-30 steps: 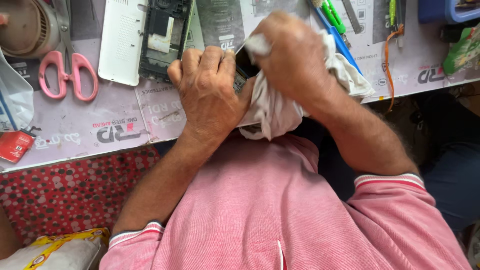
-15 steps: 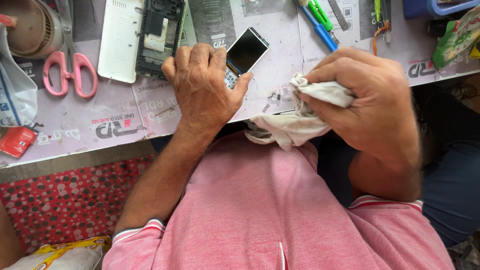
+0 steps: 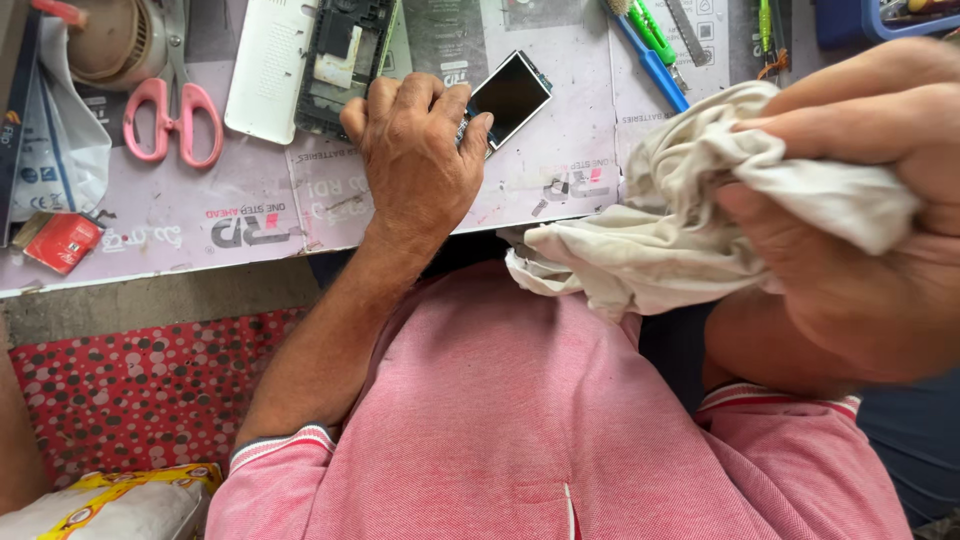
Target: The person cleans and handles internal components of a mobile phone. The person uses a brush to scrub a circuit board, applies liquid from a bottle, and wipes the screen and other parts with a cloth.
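Seen from the head camera, our left hand (image 3: 415,150) rests knuckles-up on the surface (image 3: 200,220), its fingers closed over the lower end of a small phone (image 3: 508,95) whose dark screen lies face-up just beyond the fingertips. Our right hand (image 3: 850,230) is raised off the surface, near the camera, with its grip bunched tightly around a crumpled off-white cloth (image 3: 660,230); the cloth's loose end hangs toward our pink shirt (image 3: 540,420). We judge the phone to be light, rigid and fragile at its glass face, and probably slippery there; it is best taken by its narrow side edges or its lower body, where the left hand already pins it. The cloth is soft and limp, conforming to whatever grip gathers it. The surface is covered with a pale printed mat and is crowded: pink-handled scissors (image 3: 170,110) at the left, a white back cover (image 3: 268,65) beside an opened device showing its circuit board (image 3: 345,60), a small red card (image 3: 62,242) near the front edge, and blue and green-handled tools (image 3: 650,45) toward the right. Below the surface we see a red dotted covering (image 3: 120,390) and a yellow-and-white sack (image 3: 110,505).
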